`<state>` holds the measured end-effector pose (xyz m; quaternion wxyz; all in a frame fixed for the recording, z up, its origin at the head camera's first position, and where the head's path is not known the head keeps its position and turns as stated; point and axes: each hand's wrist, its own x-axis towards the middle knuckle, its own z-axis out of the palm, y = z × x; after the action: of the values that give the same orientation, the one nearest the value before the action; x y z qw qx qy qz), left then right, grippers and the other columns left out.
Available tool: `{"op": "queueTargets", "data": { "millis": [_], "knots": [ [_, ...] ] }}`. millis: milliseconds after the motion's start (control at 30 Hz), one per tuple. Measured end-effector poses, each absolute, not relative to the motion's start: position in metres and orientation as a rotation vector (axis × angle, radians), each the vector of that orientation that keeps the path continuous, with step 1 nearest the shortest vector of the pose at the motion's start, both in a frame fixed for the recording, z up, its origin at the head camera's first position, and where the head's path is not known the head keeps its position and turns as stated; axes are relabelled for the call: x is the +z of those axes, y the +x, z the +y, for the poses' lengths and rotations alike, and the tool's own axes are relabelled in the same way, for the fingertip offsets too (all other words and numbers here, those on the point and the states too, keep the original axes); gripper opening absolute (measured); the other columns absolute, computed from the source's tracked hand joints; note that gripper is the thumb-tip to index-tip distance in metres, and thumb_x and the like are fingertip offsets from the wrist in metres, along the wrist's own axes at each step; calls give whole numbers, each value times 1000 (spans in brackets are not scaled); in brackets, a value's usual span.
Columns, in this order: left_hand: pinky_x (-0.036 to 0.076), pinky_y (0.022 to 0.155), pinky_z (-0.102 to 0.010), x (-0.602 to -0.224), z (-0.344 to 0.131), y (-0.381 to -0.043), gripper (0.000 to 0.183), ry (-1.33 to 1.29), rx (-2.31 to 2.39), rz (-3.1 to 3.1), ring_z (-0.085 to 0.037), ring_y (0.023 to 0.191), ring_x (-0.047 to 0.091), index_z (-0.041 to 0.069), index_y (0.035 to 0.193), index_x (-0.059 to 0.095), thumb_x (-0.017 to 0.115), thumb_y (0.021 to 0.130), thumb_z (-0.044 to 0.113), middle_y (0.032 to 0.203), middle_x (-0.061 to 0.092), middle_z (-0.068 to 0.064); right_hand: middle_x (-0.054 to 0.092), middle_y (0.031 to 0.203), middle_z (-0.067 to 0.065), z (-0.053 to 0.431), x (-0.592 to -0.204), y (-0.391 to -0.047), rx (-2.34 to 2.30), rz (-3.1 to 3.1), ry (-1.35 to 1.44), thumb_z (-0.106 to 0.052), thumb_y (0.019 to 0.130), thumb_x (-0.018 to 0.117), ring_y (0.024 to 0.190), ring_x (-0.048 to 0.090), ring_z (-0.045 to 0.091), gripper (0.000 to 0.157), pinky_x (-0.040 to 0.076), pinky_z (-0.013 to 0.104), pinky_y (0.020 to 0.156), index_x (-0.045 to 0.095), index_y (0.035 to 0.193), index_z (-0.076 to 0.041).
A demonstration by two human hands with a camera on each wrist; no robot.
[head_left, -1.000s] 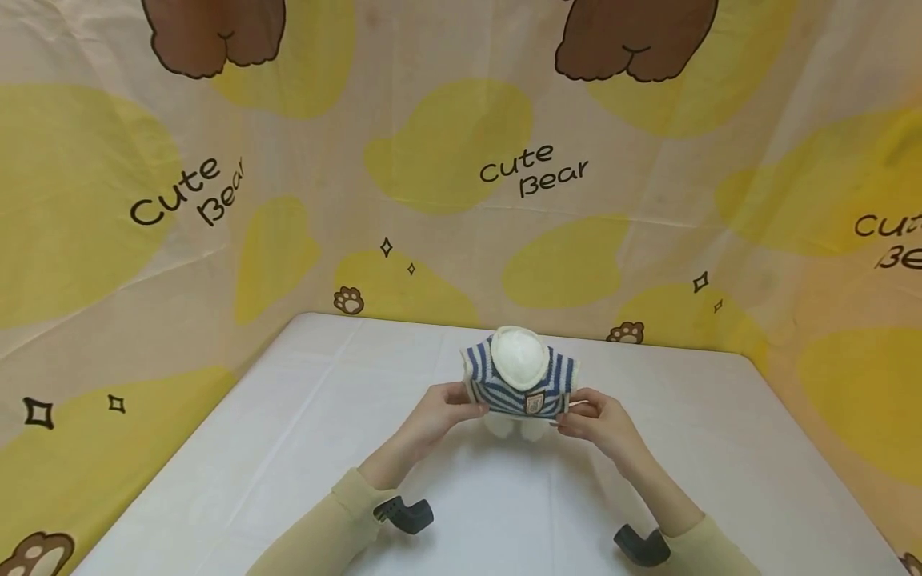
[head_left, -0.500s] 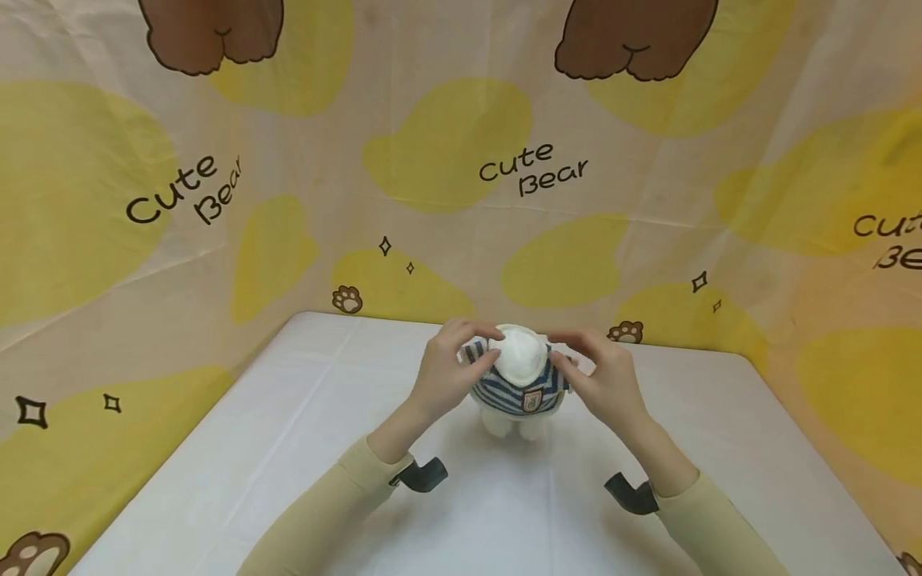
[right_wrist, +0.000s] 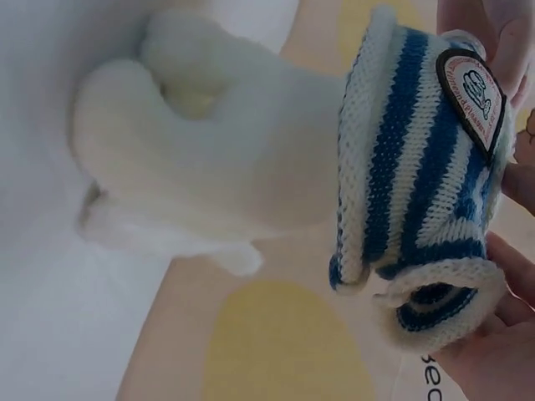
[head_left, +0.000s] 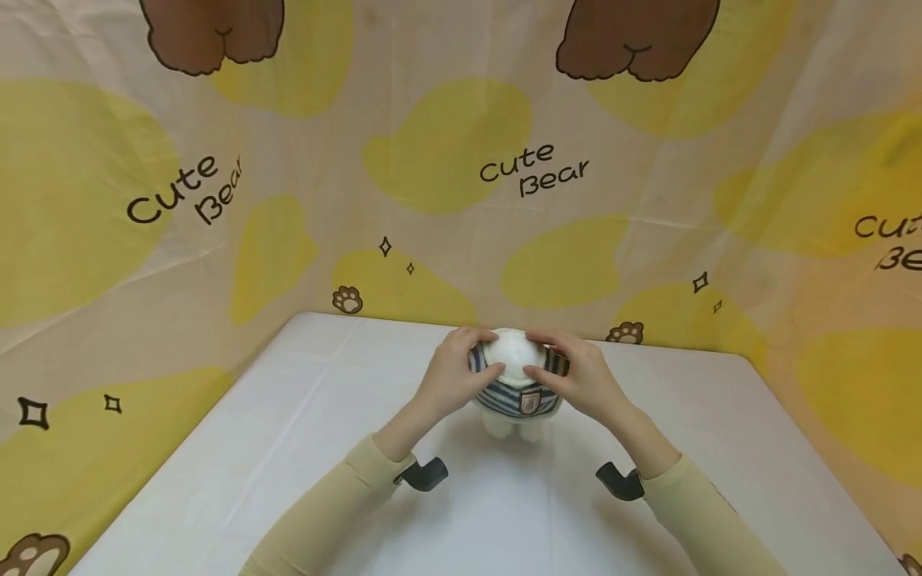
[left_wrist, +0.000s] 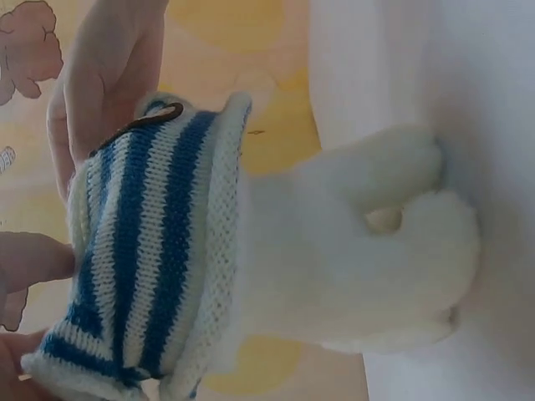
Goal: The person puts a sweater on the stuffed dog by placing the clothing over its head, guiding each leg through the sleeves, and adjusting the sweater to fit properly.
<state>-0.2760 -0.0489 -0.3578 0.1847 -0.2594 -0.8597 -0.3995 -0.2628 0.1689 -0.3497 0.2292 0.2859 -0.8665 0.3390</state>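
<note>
Head view: backdrop (head_left: 432, 144) reads "Cute Bear"; plush toy (head_left: 507, 398) stands upright, its badge (head_left: 529, 402) facing the person; left hand (head_left: 455, 370) and right hand (head_left: 578, 374) pinch its top.

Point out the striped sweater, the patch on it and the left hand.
Striped sweater (left_wrist: 155, 242): left wrist view, on the knitted stripes of its body.
Patch (right_wrist: 473, 100): right wrist view, on its middle, inside the dark border.
Left hand (head_left: 448, 373): head view, on the back of the hand.

Plush (left_wrist: 309, 251) in sweater (left_wrist: 150, 225); fingers (left_wrist: 38, 261) alongside
</note>
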Motion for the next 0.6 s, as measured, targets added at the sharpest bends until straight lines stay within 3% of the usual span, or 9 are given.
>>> {"op": "queueTargets", "data": {
  "millis": [600],
  "knots": [
    [48, 91, -38, -373, -53, -281, 44, -638, -1379, -2508, -18, 107, 56, 13, 120, 61, 73, 82, 31, 117, 60, -3, 66, 117, 8, 181, -364, -269, 1147, -2476, 713, -26, 79, 77, 111, 62, 27, 46, 52, 38, 88, 63, 119, -8]
  ]
}}
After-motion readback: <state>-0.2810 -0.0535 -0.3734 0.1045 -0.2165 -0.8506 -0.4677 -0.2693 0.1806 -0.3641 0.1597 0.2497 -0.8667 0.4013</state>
